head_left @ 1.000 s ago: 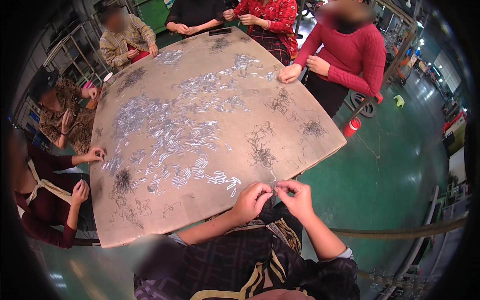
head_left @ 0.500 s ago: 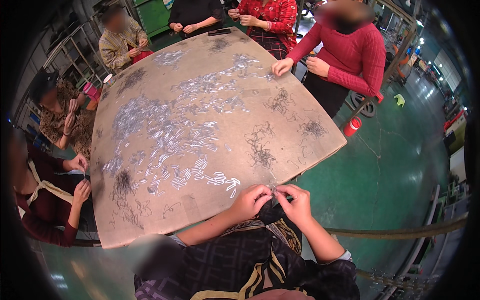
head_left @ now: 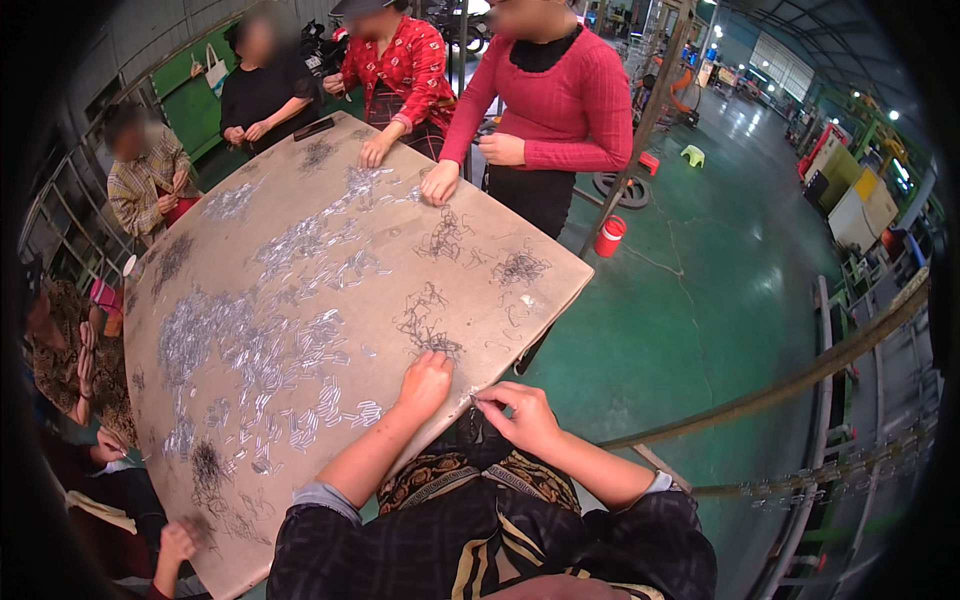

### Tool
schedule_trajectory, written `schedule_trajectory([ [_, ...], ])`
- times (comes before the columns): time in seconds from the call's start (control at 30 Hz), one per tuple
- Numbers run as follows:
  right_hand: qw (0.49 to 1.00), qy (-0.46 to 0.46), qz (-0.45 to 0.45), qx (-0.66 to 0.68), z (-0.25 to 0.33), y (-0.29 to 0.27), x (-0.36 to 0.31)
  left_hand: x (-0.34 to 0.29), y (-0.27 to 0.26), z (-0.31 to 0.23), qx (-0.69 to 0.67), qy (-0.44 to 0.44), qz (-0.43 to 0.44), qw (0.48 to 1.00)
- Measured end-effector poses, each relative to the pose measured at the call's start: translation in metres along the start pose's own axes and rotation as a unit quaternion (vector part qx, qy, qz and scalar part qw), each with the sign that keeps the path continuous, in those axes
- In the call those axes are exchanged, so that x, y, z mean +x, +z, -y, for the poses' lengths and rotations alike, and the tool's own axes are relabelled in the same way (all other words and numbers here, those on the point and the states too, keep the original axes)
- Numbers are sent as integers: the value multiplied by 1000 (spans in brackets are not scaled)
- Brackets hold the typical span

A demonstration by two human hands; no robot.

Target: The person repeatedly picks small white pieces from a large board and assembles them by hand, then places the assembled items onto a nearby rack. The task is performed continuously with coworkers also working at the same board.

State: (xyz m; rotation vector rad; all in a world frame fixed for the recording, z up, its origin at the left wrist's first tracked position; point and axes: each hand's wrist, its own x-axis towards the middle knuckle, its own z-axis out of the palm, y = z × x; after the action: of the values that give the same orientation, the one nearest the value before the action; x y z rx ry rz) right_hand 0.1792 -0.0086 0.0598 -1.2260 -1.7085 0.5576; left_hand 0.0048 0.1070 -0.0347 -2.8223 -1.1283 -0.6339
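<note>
My left hand (head_left: 428, 385) rests on the brown table top (head_left: 480, 215) with its fingers curled down at the near side of a loose pile of thin dark bent wires (head_left: 428, 325). Its fingertips touch the pile, and whatever they grip is hidden. At the table's near right edge, my right hand (head_left: 520, 415) holds thumb and forefinger pinched together on a small light-coloured piece (head_left: 473, 398), too small to make out. Left of my left hand spread many short, shiny, silvery oblong pieces (head_left: 330, 395).
More dark wires lie in piles at the right (head_left: 522, 267) and near left (head_left: 208, 468). Several people stand or sit around the table, including one in a red sweater (head_left: 575, 100). A red container (head_left: 610, 236) stands on the green floor beyond the right corner.
My hands were together at the table's near edge; now the left has moved apart onto the dark wires, while the right stays pinched by the edge. My view has turned right.
</note>
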Motion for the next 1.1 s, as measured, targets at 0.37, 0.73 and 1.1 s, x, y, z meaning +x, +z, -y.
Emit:
schedule_trajectory([
  [0.37,999,29,-22,-20,2,-7,1,18,-1,-4,58,44,10,997],
  [0.73,998,38,-45,-3,-11,-9,3,-19,-25,33,-492,-281,51,822],
  [1.1,998,62,-23,-1,-8,-9,4,0,-97,-41,-568,-137,-9,811],
])
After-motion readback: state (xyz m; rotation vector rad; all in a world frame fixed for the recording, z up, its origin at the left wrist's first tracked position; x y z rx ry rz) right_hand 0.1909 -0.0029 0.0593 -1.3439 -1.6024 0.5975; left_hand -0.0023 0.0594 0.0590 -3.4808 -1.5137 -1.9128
